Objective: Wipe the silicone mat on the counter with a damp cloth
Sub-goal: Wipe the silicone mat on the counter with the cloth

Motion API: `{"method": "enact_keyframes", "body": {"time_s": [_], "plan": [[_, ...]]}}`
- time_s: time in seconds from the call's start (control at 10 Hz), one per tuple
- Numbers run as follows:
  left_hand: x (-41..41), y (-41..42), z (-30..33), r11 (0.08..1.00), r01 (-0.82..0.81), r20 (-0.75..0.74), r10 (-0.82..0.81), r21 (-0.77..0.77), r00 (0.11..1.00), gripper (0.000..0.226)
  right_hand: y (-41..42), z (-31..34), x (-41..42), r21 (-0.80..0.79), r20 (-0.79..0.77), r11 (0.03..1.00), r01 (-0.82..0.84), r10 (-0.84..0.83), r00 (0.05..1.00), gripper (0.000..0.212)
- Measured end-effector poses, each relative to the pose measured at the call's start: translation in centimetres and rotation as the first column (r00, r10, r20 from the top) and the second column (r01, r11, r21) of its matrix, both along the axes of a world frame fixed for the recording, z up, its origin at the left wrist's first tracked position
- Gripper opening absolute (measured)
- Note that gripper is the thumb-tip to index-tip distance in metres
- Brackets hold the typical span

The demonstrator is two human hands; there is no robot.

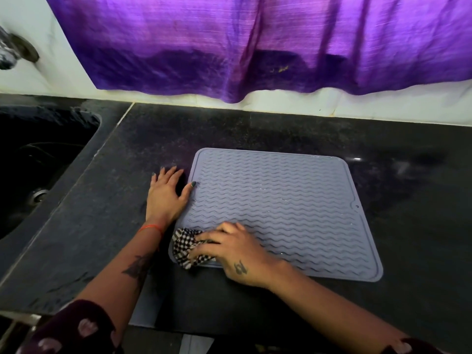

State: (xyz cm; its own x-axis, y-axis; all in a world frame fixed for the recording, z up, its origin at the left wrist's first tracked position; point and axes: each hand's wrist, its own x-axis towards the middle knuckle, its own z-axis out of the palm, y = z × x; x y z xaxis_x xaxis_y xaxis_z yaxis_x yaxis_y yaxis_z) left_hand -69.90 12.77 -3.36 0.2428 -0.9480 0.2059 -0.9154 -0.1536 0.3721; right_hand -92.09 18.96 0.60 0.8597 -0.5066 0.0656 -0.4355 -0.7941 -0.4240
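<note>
A grey silicone mat lies flat on the dark bench. The right hand grips a checked cloth at its near-left corner; the left hand rests open, thumb pinning the mat's edge. A hard stroke could shift the mat.

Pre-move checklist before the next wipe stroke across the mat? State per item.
1. Cloth in grip: ok. The right hand presses the checked cloth onto the mat's near left corner.
2. Mat steadied: ok. The left hand lies flat on the counter, thumb touching the silicone mat at its left edge.
3. Mat flat: ok, no lifted corner shows.
4. Stroke path clear: ok, nothing stands on the mat's ridges to the right.
5. Cloth damp: cannot tell, though some ridges glisten.
6. Cloth within the mat: not ok, it overhangs the near left corner.
</note>
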Motion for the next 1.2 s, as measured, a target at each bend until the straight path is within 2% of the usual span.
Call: {"method": "enact_keyframes", "body": {"time_s": [0.1, 0.2, 0.3, 0.4, 0.5, 0.6, 0.7, 0.8, 0.9, 1.0, 1.1, 1.2], "plan": [[0.0, 0.0, -0.1, 1.000, 0.000, 0.009, 0.000, -0.011, 1.000, 0.066, -0.6, 1.1, -0.7, 0.102, 0.014, 0.995, -0.024, 0.023, 1.000, 0.056], [-0.1, 0.0, -0.1, 1.000, -0.001, 0.021, 0.001, -0.008, 1.000, 0.065, -1.1, 1.9, 0.2, 0.100, 0.071, 0.994, 0.048, -0.056, 0.996, 0.054], [0.0, 0.1, -0.1, 1.000, -0.003, 0.039, 0.003, -0.011, 0.999, 0.064, 0.0, 1.0, 1.4, 0.010, 0.009, 0.999, 0.046, -0.046, 0.999, 0.063], [0.0, 0.2, -0.1, 1.000, -0.007, 0.035, 0.007, -0.007, 0.999, 0.065, 0.6, 0.0, 0.2, 0.015, -0.006, 1.000, 0.011, -0.011, 1.000, 0.067], [-0.2, 0.2, 0.1, 1.000, -0.008, 0.017, 0.009, -0.008, 1.000, 0.064, 0.4, 0.1, -2.1, 0.026, -0.025, 1.000, -0.007, 0.007, 1.000, 0.072], [-0.1, 0.3, 0.2, 1.000, -0.006, 0.008, 0.006, -0.014, 1.000, 0.064, -0.7, 1.1, -4.6, 0.132, -0.066, 0.991, -0.013, 0.022, 0.998, 0.073], [-0.1, 0.2, 0.1, 1.000, -0.004, 0.005, 0.004, -0.011, 1.000, 0.064, -2.2, 2.7, -6.0, 0.177, -0.081, 0.982, 0.058, -0.044, 0.996, 0.065], [-0.2, 0.1, 0.2, 1.000, -0.003, -0.002, 0.003, -0.011, 1.000, 0.064, -2.3, 2.8, -6.1, 0.168, -0.018, 0.973, 0.161, -0.161, 0.987, 0.061], [-0.2, 0.2, 0.2, 1.000, -0.004, 0.006, 0.004, -0.012, 1.000, 0.064, -1.6, 1.8, -6.3, 0.156, -0.050, 0.981, 0.118, -0.112, 0.992, 0.064], [-0.1, 0.3, 0.2, 1.000, -0.010, 0.006, 0.010, -0.010, 1.000, 0.064, -2.1, 2.6, -7.4, 0.209, -0.135, 0.973, 0.097, -0.070, 0.988, 0.058], [-0.1, 0.3, 0.2, 1.000, -0.014, 0.000, 0.014, -0.001, 1.000, 0.064, -4.1, 4.2, -9.4, 0.352, -0.274, 0.927, 0.130, -0.031, 0.961, 0.053], [-0.1, 0.2, 0.2, 1.000, -0.015, -0.006, 0.015, -0.002, 1.000, 0.065, -6.4, 6.0, -10.6, 0.473, -0.263, 0.857, 0.205, -0.084, 0.961, 0.059]]}}
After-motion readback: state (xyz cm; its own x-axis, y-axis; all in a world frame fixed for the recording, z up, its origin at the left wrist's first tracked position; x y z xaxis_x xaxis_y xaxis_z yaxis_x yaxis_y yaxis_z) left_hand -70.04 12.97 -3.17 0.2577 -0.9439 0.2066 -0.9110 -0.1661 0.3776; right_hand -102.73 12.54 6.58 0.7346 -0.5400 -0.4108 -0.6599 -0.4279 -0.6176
